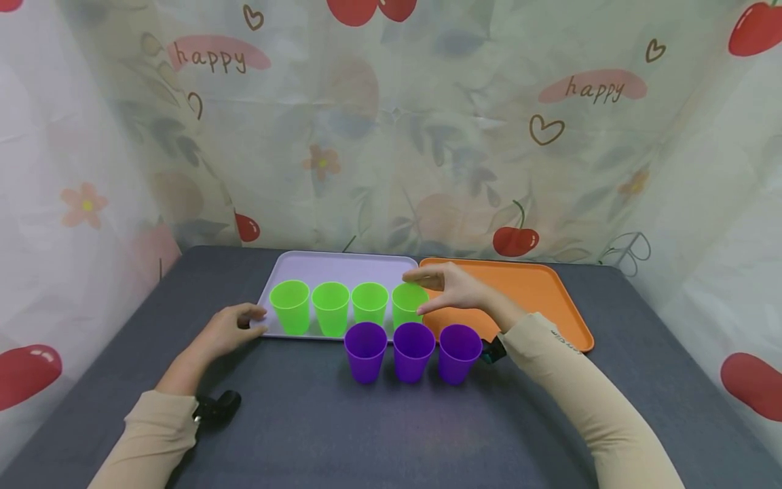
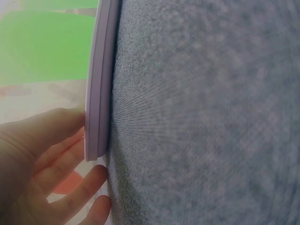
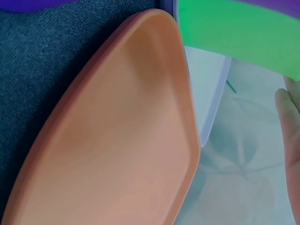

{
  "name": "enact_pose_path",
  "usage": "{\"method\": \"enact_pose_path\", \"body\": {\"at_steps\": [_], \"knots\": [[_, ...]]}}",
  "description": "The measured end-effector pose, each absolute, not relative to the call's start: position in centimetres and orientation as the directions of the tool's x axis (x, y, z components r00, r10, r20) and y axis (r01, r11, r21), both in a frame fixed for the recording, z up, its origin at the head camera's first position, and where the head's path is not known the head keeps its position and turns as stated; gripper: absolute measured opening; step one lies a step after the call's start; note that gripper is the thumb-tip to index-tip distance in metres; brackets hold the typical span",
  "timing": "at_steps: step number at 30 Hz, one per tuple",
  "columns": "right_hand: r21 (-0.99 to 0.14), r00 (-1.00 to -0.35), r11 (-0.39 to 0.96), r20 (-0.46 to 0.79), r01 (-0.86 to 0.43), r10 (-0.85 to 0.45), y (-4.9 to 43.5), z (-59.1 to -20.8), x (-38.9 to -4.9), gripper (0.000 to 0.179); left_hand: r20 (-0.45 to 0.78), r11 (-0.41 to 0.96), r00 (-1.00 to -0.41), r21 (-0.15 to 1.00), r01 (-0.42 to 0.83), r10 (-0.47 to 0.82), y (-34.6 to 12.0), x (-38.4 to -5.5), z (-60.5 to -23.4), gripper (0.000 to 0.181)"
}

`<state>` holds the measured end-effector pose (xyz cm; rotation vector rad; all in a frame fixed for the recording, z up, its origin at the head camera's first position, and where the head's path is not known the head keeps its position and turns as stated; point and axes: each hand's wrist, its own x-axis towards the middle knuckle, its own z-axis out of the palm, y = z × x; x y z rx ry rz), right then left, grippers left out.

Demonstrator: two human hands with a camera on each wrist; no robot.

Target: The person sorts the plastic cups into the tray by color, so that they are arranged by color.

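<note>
A row of several lime-green cups stands upright on the lilac tray [image 1: 336,261]. My right hand [image 1: 461,288] is around the rightmost green cup [image 1: 406,309], its straight fingers behind the rim and the thumb across the front. At the right wrist view's edge, fingertips [image 3: 283,96] show right beside that green cup. My left hand [image 1: 229,329] rests at the lilac tray's left edge, thumb by the near corner. In the left wrist view its thumb meets the tray's rim [image 2: 96,117] while the other fingers spread loosely. Three purple cups [image 1: 414,353] stand upright before the tray.
An orange tray [image 1: 519,292] lies to the right of the lilac one, their edges side by side. Both rest on a dark grey cloth-covered table [image 1: 342,435]. A patterned curtain [image 1: 391,183] hangs behind the table. My right forearm crosses the table's right side.
</note>
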<state>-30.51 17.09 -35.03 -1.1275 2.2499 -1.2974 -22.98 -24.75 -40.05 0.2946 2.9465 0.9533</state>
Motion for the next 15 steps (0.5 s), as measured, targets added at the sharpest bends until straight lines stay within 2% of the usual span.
{"method": "enact_pose_path", "body": {"at_steps": [10, 15], "knots": [[-0.847, -0.657, 0.299, 0.076, -0.439, -0.75, 17.4, -34.76, -30.39, 0.071, 0.028, 0.794, -0.98, 0.582, 0.178, 0.198, -24.64, -22.79, -39.69, 0.037], [-0.825, -0.688, 0.33, 0.094, -0.458, -0.719, 18.03, -34.52, -30.38, 0.063, 0.032, 0.793, -0.979, 0.582, 0.182, 0.201, -24.68, -22.82, -39.85, 0.037]]}}
